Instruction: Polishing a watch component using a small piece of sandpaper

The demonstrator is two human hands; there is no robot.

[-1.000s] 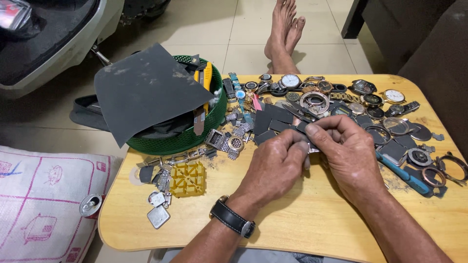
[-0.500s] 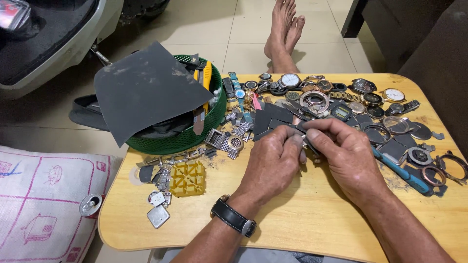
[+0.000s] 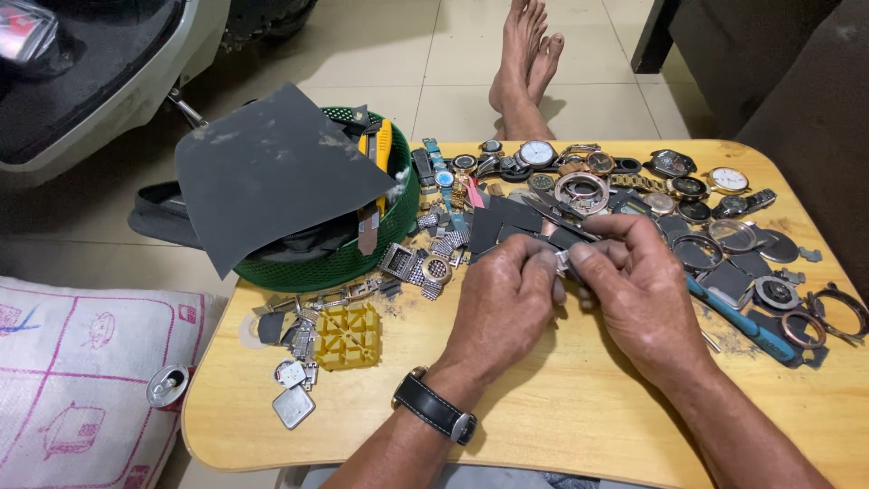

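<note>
My left hand (image 3: pixel 507 299) and my right hand (image 3: pixel 634 290) meet over the round-cornered wooden table (image 3: pixel 561 426), fingers closed together on a small silver metal part (image 3: pixel 563 263), which is mostly hidden between them. Behind the hands lie many wristwatches and loose watch cases (image 3: pixel 588 181). To the left is a yellow plastic block (image 3: pixel 348 334), then a green mesh basket (image 3: pixel 362 258) covered by a dark grey abrasive sheet (image 3: pixel 272 167).

Left hand (image 3: pixel 502 303) and right hand (image 3: pixel 638 290) meet, fingers apparently pinched together.
</note>
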